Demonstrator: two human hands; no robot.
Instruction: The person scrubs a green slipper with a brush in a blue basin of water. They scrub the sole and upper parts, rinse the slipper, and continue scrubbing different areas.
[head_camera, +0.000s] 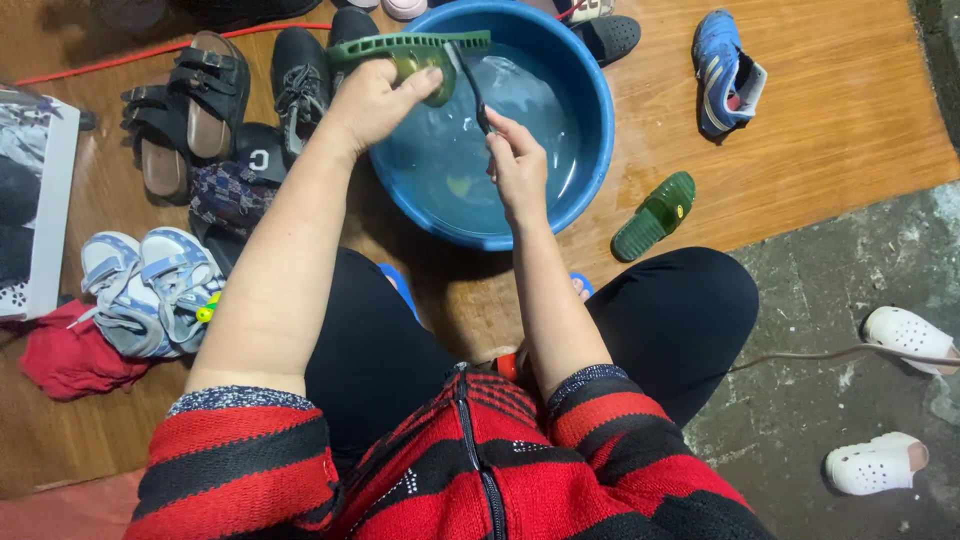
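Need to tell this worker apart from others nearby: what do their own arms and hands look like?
Both forearms are bare. The left hand and right hand wear no gloves. Red-and-black striped knit sleeves, pushed up above the elbows, have speckled dark cuffs.

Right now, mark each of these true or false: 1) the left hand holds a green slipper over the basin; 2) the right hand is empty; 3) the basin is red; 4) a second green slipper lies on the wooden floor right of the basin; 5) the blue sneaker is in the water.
1) True: the left hand grips a green slipper above the blue basin.
2) False: the right hand holds a dark brush against the slipper.
3) False: the basin is blue, with water in it.
4) True: the second green slipper lies on the wooden floor, apart from the basin.
5) False: the blue sneaker lies on the floor, outside the basin.
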